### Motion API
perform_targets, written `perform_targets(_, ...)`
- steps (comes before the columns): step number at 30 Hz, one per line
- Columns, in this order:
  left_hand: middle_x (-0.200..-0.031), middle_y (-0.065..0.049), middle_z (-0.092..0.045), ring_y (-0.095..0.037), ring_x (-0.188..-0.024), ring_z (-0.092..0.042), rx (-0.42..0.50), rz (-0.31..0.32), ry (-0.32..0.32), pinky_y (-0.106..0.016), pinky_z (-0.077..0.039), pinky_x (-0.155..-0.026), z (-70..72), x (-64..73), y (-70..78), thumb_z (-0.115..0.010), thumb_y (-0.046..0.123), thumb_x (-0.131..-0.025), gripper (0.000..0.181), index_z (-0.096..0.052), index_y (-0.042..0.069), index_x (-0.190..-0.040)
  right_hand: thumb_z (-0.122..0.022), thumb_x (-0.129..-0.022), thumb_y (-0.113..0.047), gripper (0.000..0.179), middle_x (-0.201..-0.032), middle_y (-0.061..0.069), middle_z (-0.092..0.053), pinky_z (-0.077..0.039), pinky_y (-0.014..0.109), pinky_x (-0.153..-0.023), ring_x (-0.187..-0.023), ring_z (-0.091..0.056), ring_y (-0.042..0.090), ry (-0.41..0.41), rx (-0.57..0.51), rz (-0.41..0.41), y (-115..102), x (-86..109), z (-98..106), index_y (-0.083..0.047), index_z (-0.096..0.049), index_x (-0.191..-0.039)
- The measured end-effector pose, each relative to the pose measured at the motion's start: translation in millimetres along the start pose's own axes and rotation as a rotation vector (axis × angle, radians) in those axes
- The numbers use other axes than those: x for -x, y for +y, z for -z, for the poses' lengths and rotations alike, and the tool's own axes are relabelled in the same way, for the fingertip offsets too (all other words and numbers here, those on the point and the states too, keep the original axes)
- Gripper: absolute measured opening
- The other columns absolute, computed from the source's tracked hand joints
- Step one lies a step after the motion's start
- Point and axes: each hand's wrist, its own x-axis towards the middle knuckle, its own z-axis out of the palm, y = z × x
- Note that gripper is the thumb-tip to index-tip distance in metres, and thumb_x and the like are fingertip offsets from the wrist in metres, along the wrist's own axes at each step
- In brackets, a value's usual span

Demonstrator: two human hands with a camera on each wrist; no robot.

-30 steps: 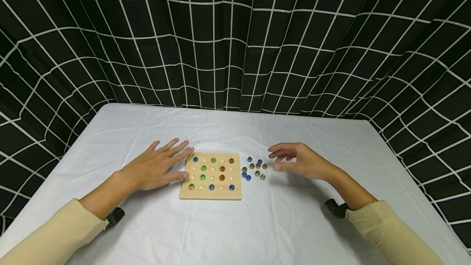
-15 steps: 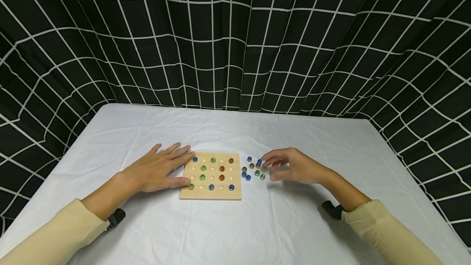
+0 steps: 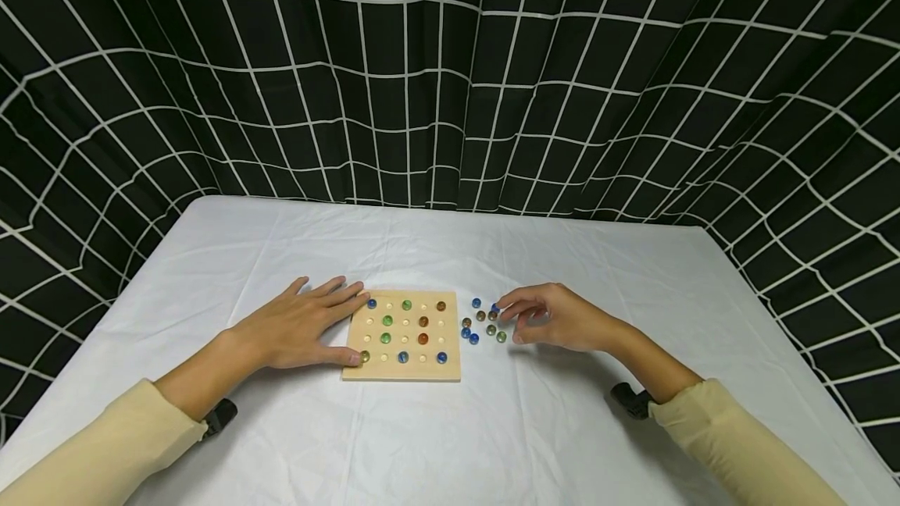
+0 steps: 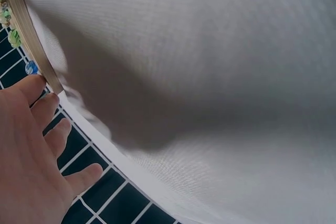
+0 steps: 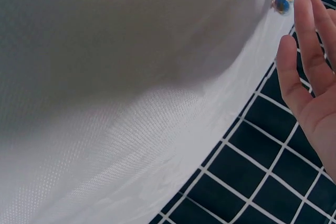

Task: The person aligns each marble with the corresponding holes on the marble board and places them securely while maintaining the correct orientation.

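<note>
A square wooden board (image 3: 405, 369) with rows of shallow holes lies flat, with blue, green, brown and red marbles in some of them. My left hand (image 3: 302, 324) spreads its fingers along the board's left side, fingertips at the rim and thumb by the front-left marble. In the left wrist view its fingers (image 4: 44, 109) reach toward the board's edge. To the right of the board lies a loose group of marbles (image 3: 481, 316). My right hand (image 3: 558, 318) hovers at that group's right side, index fingertip by a blue marble (image 5: 282, 4), thumb held apart. A brown marble there is hidden by its fingers.
A white cloth (image 3: 422, 443) covers the table. Behind and on both sides hangs a black curtain (image 3: 422, 84) with a white grid. A small black wrist camera (image 3: 219, 417) sits under each forearm.
My right hand has moved left and slightly down to the loose marbles, covering a brown one. My left hand has settled slightly lower along the board's edge, its thumb moving down to the front-left marble.
</note>
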Motion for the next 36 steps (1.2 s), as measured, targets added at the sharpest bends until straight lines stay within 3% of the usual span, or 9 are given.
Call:
perform_targets(14, -0.161, -0.001, -0.032, -0.030, -0.149, -0.026, -0.044, -0.023, 0.017, -0.067, -0.020, -0.114, -1.8, 1.5, -3.3, -0.045, 0.090, -0.075, 0.107, -0.032, 0.022, -0.157, -0.076, -0.084, 0.002, 0.040, -0.106, 0.007, -0.074, -0.055, 0.043, -0.088, -0.087, -0.067, 0.018, -0.009, 0.005, 0.026, 2, -5.8, -6, -0.001, -0.066, -0.122)
perform_targets(36, -0.160, 0.000, -0.033, -0.028, -0.149, -0.026, -0.066, -0.060, 0.033, -0.065, -0.018, -0.115, -4.1, 0.5, -6.2, -0.046, 0.088, -0.077, 0.105, -0.034, 0.020, -0.157, -0.076, -0.082, 0.005, 0.035, -0.094, 0.002, -0.070, -0.057, 0.034, -0.078, -0.086, -0.066, 0.015, 0.016, 0.144, 0.038, 2, -12.9, -17, -0.003, -0.069, -0.116)
